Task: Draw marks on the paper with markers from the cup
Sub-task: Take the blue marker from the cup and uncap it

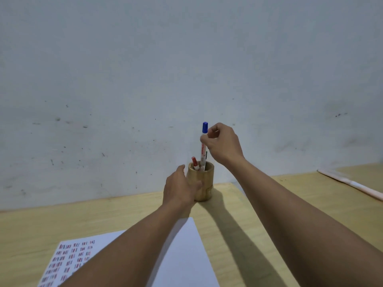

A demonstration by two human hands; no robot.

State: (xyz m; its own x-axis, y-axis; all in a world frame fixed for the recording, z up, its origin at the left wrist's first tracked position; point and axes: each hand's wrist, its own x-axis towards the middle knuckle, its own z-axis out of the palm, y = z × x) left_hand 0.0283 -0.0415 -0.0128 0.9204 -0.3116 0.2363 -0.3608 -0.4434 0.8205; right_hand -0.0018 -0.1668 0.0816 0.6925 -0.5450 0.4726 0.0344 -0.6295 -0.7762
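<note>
— What's the right hand [222,142] doing?
— Fingers pinched on the blue-capped marker [204,145], upright, its lower end inside the wooden cup [204,188].
— And the left hand [180,187]?
— Wrapped around the cup's side. A red-capped marker [194,162] stands inside; the marked paper [182,255] lies nearer us.

The cylindrical wooden cup [202,184] is a warm honey tan with faint grain. A white-barrelled marker with a blue cap [204,141] rises from it, red lettering running along the barrel. Beside that marker, a white marker with a red cap [195,162] shows at the rim. The pale yellow wood-laminate counter [248,214] carries a white sheet of paper [182,255], whose left part is covered in rows of small clustered strokes, mostly red with some dark ones. The wall [145,69] behind is pale grey-blue, speckled with dark scuffs. A pinkish-white strip [352,184] lies at the far right.
</note>
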